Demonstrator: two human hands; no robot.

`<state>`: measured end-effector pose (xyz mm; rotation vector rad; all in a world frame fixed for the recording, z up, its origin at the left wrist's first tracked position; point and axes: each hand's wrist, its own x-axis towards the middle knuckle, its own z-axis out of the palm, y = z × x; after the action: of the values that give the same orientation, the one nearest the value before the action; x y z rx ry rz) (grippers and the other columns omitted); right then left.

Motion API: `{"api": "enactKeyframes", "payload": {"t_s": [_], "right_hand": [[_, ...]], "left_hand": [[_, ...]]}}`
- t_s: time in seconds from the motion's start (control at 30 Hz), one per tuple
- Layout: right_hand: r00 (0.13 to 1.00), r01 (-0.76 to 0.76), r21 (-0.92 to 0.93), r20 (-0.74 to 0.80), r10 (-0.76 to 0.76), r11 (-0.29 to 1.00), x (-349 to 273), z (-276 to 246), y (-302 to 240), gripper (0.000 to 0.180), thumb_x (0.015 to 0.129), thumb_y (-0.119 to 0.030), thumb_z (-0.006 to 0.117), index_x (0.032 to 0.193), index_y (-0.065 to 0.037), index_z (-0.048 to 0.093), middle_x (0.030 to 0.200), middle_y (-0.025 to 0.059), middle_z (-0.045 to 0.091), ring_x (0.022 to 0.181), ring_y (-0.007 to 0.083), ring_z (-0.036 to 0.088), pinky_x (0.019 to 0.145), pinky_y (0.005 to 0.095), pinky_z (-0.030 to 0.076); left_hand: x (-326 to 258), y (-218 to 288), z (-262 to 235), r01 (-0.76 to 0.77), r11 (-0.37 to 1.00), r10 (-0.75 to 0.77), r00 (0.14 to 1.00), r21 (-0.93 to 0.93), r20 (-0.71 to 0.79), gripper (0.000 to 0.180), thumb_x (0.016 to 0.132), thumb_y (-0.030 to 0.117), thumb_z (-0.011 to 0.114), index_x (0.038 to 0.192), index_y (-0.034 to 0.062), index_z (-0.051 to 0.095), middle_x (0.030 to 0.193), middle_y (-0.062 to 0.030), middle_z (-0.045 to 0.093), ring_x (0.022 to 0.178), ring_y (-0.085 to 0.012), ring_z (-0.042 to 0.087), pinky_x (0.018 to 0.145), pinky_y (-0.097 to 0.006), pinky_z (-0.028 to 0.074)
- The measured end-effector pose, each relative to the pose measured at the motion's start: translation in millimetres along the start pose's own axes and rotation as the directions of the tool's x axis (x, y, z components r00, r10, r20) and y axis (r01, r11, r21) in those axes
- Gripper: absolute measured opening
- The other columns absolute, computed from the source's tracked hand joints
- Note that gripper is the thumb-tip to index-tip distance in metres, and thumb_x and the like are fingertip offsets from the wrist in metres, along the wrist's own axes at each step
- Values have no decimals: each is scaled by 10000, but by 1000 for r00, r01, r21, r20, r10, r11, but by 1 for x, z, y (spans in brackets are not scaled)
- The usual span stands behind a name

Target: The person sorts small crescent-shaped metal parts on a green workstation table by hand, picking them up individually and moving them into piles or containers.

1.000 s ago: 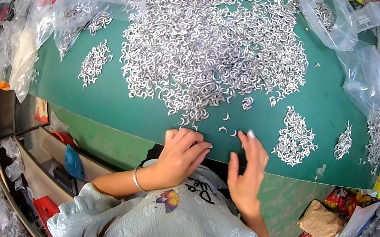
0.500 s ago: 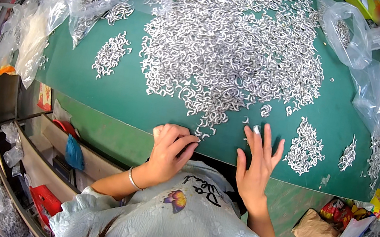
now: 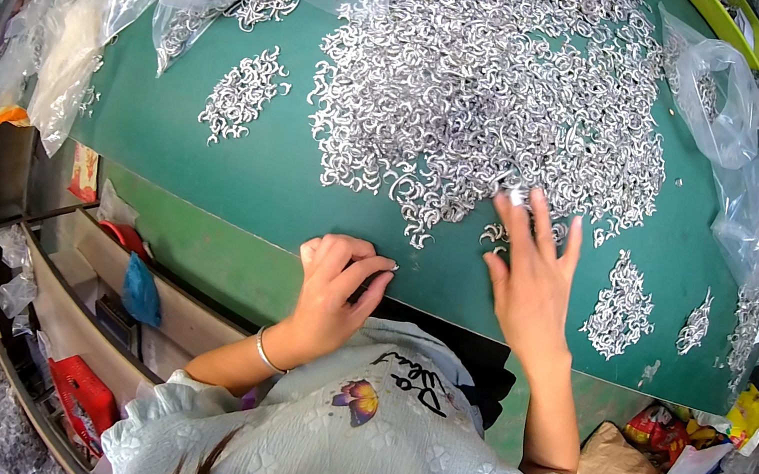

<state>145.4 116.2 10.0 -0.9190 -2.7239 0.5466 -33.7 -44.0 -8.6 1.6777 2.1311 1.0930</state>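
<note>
A wide heap of small silvery crescent-shaped metal pieces (image 3: 484,103) covers the middle of the green table mat (image 3: 257,185). At the mat's near edge is my left hand (image 3: 336,280), fingers curled in and thumb close to the index fingertip; whatever may be between them is too small to make out. My right hand (image 3: 534,285) reaches palm down to the heap's near right border, its fingers spread and the fingertips slightly blurred. A few loose crescents lie under and beside those fingertips.
Smaller crescent piles lie left (image 3: 244,96) and right (image 3: 621,308), with a little one (image 3: 695,323) farther right. Clear plastic bags (image 3: 723,105) rest at both sides of the mat. A lime-green tray (image 3: 740,37) sits far right. Drawers (image 3: 86,287) stand open at lower left.
My right hand has moved forward to the heap's near border. The loose crescents by my left fingertips are gone from there. My left hand stays nearly in place; the whole view has shifted slightly.
</note>
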Motion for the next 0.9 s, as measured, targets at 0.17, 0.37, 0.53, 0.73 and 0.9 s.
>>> {"api": "enactKeyframes", "payload": {"t_s": [0.17,0.37,0.53,0.73,0.9], "right_hand": [[989,37,28,-141,-32,999,-4,3,1,567,872,-107,663,1389,-18,447,1371,60,577,1397,328,378,1120,612,190],[945,225,218,190,-268,950,-4,24,-50,667,826,-237,725,1398,-31,448,1406,77,498,1418,320,326,1103,617,248],[981,14,-23,196,-9,1000,12,17,-35,750,802,-210,745,1455,-77,403,1474,39,459,1451,328,270,1135,643,159],[996,-64,-110,59,71,992,5,9,-15,805,814,-221,747,1474,-34,327,1417,49,531,1457,356,263,1107,689,141],[982,-88,46,-161,94,995,-6,9,-12,656,887,-125,659,1453,-6,351,1359,62,599,1434,349,328,1127,650,115]], "left_hand": [[-3,-1,0,15,999,-15,1000,-30,-11,282,711,-3,777,964,88,694,925,-27,577,872,-214,547,799,-364,331],[2,-1,-6,43,998,-46,997,-41,-70,279,669,-43,773,919,62,705,869,-47,591,837,-216,564,792,-343,362],[-1,-7,-10,66,997,-69,993,-25,-96,280,668,-51,764,918,60,703,875,-49,596,841,-217,566,797,-344,361],[7,-6,-6,42,999,-44,997,-32,-69,268,682,-40,766,920,65,702,873,-45,588,840,-215,561,808,-347,352],[11,-2,-2,38,997,-43,998,-74,-56,258,693,-29,766,923,68,702,878,-42,586,842,-216,557,804,-352,350]]}}
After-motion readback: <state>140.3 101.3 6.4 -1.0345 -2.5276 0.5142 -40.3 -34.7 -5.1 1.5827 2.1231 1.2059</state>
